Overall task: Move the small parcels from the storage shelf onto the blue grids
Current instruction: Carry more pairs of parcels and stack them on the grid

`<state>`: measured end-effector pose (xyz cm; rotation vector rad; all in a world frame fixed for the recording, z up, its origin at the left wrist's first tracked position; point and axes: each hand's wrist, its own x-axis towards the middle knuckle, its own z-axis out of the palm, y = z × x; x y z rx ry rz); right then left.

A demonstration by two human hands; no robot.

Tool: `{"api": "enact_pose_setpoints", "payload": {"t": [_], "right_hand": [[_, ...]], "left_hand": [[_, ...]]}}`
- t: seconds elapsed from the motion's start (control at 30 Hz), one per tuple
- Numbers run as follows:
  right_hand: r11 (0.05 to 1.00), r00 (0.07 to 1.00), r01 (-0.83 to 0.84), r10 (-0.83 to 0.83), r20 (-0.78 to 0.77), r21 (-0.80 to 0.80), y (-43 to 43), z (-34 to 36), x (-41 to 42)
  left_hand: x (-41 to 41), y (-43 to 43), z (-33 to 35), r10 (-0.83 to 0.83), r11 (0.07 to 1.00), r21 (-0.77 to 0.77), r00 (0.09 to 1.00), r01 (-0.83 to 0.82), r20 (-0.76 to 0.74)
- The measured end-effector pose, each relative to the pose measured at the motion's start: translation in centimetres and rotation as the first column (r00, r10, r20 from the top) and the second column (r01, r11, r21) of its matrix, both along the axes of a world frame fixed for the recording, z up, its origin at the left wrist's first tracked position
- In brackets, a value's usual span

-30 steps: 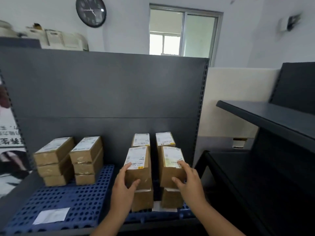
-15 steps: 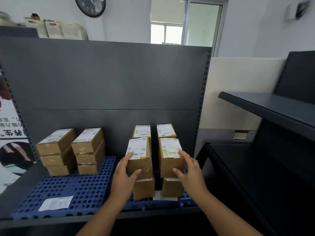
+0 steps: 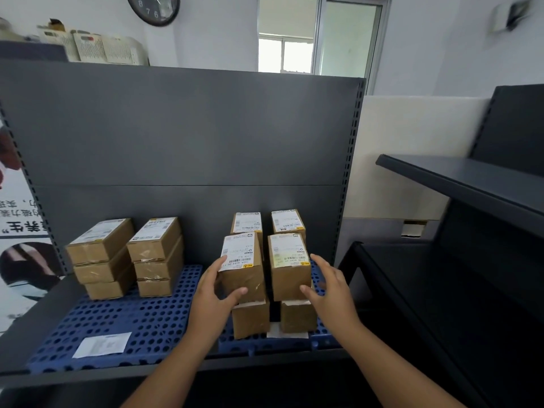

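Brown cardboard parcels with white labels stand on blue perforated grids (image 3: 132, 319) on a dark grey shelf. At the right are four short stacks. My left hand (image 3: 213, 295) grips the top front-left parcel (image 3: 244, 269), fingers on its left side and thumb on its front face. That parcel rests on a lower parcel (image 3: 250, 319). My right hand (image 3: 331, 287) is beside the top front-right parcel (image 3: 290, 266), fingers spread a little off its right side, thumb at its lower front corner. Two rear stacks (image 3: 247, 222) stand behind.
Two stacks of three parcels (image 3: 100, 254) (image 3: 156, 251) sit at the left of the grids. A loose white label (image 3: 103, 344) lies on the grid front. An empty dark storage shelf (image 3: 471, 184) stands at the right, a poster (image 3: 17, 231) at the left.
My right hand's fingers have come off the front-right parcel's side and spread. My left hand stays on the front-left parcel. The camera view has tilted down slightly.
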<state>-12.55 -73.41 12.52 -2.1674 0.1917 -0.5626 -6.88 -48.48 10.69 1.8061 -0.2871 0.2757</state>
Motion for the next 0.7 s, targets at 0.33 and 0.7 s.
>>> {"api": "enact_pose_setpoints", "payload": {"t": [0.33, 0.7], "right_hand": [[0.947, 0.987, -0.083, 0.120, -0.102, 0.310, -2.4, -1.5, -0.9], [0.935, 0.966, -0.144, 0.203, -0.158, 0.324, -0.7, -2.9, 0.7]], "left_hand": [[1.1, 3.3, -2.5, -0.135, 0.988, -0.103, 0.976, 0.119, -0.172], [2.4, 0.8, -3.8, -0.266, 0.964, -0.063, 0.944, 0.259, -0.193]]}}
